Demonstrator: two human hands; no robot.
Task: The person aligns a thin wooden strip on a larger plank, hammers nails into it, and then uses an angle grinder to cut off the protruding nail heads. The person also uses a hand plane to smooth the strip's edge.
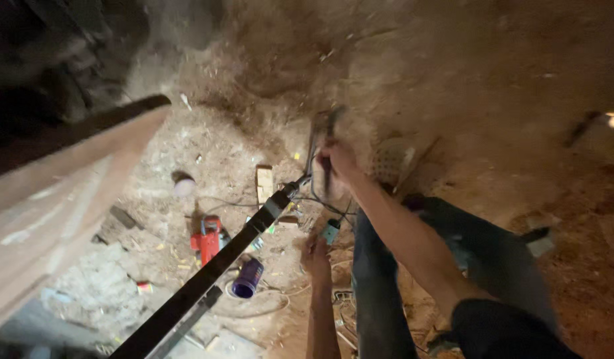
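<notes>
My right hand [337,166] is raised against the rough earthen wall [453,73] and grips the handle of a dark, blurred hand tool [323,129] that points upward. Lower down, my left hand [316,256] reaches toward the floor with its fingers curled. A small green and grey object [330,231] and thin cables [320,203] lie just above it. Whether the left hand holds anything is unclear. A long dark metal bar [207,272] runs diagonally from the lower left up to a point near my right hand.
A red power tool [210,239], a purple can [247,278], a pale round object [184,187] and a small wooden block [264,181] lie on the dusty rubble floor. A wide wooden plank [61,179] slants across the left. My legs in dark trousers [380,286] fill the lower middle.
</notes>
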